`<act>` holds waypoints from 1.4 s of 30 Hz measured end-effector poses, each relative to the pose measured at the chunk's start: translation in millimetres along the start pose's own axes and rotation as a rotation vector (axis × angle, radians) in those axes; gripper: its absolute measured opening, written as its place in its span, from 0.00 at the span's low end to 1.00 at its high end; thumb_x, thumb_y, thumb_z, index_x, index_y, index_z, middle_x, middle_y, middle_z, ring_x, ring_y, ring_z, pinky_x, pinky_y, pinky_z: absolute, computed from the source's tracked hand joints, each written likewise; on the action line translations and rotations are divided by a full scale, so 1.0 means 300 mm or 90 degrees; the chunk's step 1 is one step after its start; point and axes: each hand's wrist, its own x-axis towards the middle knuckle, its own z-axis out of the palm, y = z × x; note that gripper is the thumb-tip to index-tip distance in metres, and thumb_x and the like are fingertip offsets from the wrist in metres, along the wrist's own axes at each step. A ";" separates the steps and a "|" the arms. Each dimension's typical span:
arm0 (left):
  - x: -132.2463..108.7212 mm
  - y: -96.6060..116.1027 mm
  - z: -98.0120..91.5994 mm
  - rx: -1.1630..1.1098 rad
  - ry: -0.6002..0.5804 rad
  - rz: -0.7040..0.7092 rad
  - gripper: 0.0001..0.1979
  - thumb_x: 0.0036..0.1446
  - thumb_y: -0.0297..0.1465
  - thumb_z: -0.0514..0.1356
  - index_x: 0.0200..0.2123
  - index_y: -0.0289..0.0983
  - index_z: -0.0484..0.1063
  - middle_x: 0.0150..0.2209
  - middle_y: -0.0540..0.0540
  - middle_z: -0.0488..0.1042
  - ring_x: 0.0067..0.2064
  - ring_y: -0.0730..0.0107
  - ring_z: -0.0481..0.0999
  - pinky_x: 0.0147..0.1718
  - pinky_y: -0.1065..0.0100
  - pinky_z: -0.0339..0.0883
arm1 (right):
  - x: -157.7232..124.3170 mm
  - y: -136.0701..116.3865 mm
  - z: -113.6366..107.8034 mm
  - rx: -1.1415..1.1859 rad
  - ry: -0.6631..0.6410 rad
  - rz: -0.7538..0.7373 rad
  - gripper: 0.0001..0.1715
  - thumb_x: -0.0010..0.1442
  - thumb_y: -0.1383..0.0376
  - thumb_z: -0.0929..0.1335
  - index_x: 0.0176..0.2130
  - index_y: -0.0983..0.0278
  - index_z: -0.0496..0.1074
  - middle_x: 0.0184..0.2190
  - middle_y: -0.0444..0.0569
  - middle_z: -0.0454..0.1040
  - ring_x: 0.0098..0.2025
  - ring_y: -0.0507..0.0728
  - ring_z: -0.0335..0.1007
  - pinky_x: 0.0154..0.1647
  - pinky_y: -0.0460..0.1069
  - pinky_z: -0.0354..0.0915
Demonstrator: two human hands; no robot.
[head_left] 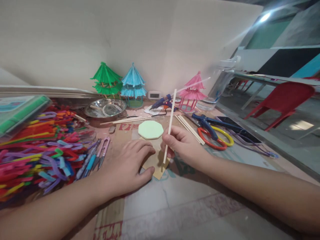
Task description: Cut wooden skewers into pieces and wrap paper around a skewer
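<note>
Pinched between the thumb and fingers of my right hand is a thin pale wooden stick, tilted nearly upright. Its lower end is over a piece of tan paper on the work surface. My left hand rests with its thumb apart from its fingers, at the left edge of that paper, and nothing shows in it. Just beyond both hands is a pale green octagonal piece. More wooden sticks lie to the right of my right hand, and a few sticks lie behind the octagon.
Colourful pipe cleaners crowd the left, beside pink thread snips. Behind stand green, blue and pink pagoda models, a metal bowl and a glue gun. Red-and-yellow-handled tools and a phone lie right.
</note>
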 end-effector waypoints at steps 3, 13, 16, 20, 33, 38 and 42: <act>-0.001 -0.001 0.002 0.001 0.003 0.003 0.14 0.57 0.35 0.55 0.47 0.38 0.66 0.52 0.40 0.66 0.56 0.54 0.63 0.57 0.49 0.58 | -0.007 -0.005 0.001 -0.062 -0.009 -0.018 0.24 0.55 0.46 0.68 0.29 0.62 0.61 0.20 0.37 0.63 0.18 0.47 0.60 0.18 0.43 0.58; 0.002 0.004 0.005 -0.004 0.007 0.005 0.13 0.56 0.33 0.56 0.44 0.36 0.68 0.49 0.40 0.68 0.54 0.54 0.64 0.56 0.51 0.58 | -0.016 0.010 -0.017 -0.563 -0.160 -0.221 0.07 0.63 0.67 0.63 0.32 0.64 0.66 0.27 0.46 0.72 0.30 0.52 0.68 0.32 0.46 0.60; 0.001 0.002 0.007 0.004 0.005 0.009 0.12 0.56 0.32 0.56 0.43 0.36 0.67 0.48 0.40 0.68 0.54 0.55 0.64 0.55 0.51 0.58 | -0.013 0.011 -0.011 -0.574 -0.181 -0.201 0.08 0.63 0.69 0.63 0.32 0.64 0.67 0.27 0.46 0.73 0.29 0.52 0.68 0.33 0.45 0.60; 0.001 0.000 0.008 0.001 0.008 0.016 0.10 0.57 0.33 0.55 0.42 0.37 0.66 0.47 0.41 0.68 0.53 0.55 0.65 0.54 0.51 0.60 | -0.012 0.016 -0.012 -0.575 -0.183 -0.199 0.08 0.63 0.68 0.63 0.31 0.64 0.68 0.26 0.45 0.73 0.28 0.52 0.68 0.32 0.45 0.60; 0.000 0.000 0.010 -0.006 0.019 0.013 0.10 0.57 0.33 0.55 0.43 0.38 0.67 0.47 0.42 0.68 0.52 0.56 0.66 0.53 0.52 0.61 | -0.026 0.021 -0.010 -0.574 -0.184 -0.209 0.09 0.63 0.66 0.62 0.30 0.63 0.66 0.24 0.44 0.72 0.27 0.52 0.67 0.30 0.45 0.59; 0.001 0.000 0.007 0.008 0.012 0.013 0.14 0.57 0.33 0.56 0.47 0.37 0.66 0.50 0.41 0.68 0.55 0.54 0.64 0.55 0.50 0.59 | -0.021 0.017 -0.019 -0.646 -0.117 -0.210 0.08 0.62 0.69 0.62 0.30 0.63 0.65 0.24 0.45 0.71 0.28 0.53 0.67 0.30 0.45 0.58; 0.001 0.001 0.008 -0.003 0.013 0.008 0.11 0.57 0.33 0.55 0.43 0.37 0.67 0.47 0.42 0.68 0.52 0.56 0.66 0.53 0.52 0.61 | -0.023 0.015 -0.010 -0.592 -0.174 -0.207 0.10 0.64 0.66 0.62 0.30 0.63 0.66 0.25 0.44 0.72 0.28 0.52 0.68 0.32 0.45 0.59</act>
